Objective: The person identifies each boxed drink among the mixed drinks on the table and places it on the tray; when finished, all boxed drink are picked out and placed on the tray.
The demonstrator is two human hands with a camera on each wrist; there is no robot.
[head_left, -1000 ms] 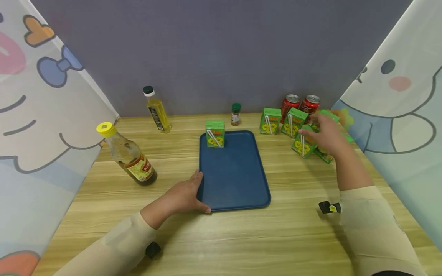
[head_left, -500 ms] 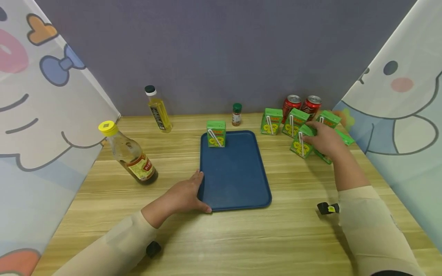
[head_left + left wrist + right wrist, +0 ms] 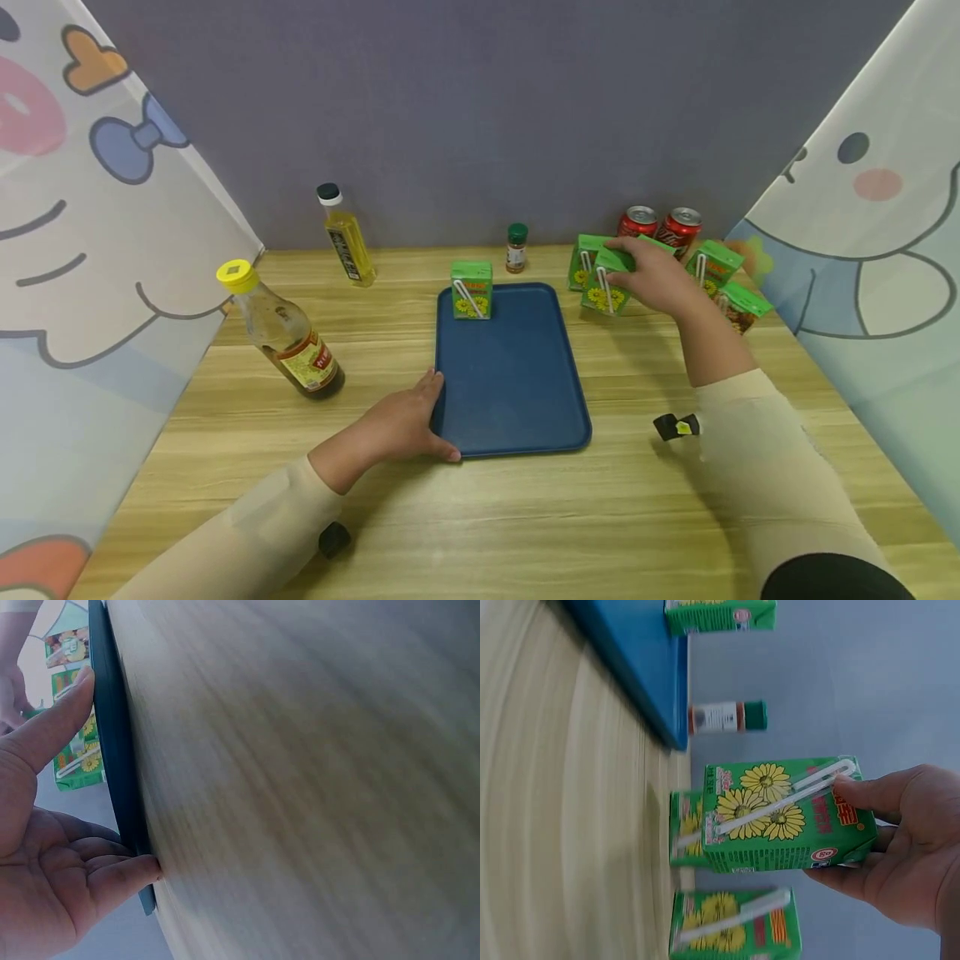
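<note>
Right hand (image 3: 648,271): narrow pinch, holding a green cardboard drink carton (image 3: 780,814) with yellow flowers and a white straw on its front. Thumb lies on the front face near the top, fingers behind. Carton is near upright, slightly tilted; it appears raised off the pale wood-grain table (image 3: 510,525), between the table's far edge and its middle, toward the right.

Left hand (image 3: 405,421): wide, thumb and fingers spread round the near left corner of a dark blue rectangular tray (image 3: 510,383), touching its rim. A second green carton (image 3: 471,292) stands at the tray's far left corner.

Nearby: a green carton on the left (image 3: 581,258) stands just behind the held one; another, partly hidden behind the right hand, shows its top (image 3: 656,243). A small green-capped spice jar (image 3: 516,248) stands near the table's far edge, beyond the tray.

Risks (judgement): the pinch is high, so the base could swing and knock the neighbouring carton if the hand moves sideways too soon. Carried low toward the tray, the base could catch the raised rim. Squeezing the thin walls could dent them. Uneven left-hand pressure could slide the tray and topple its carton.
</note>
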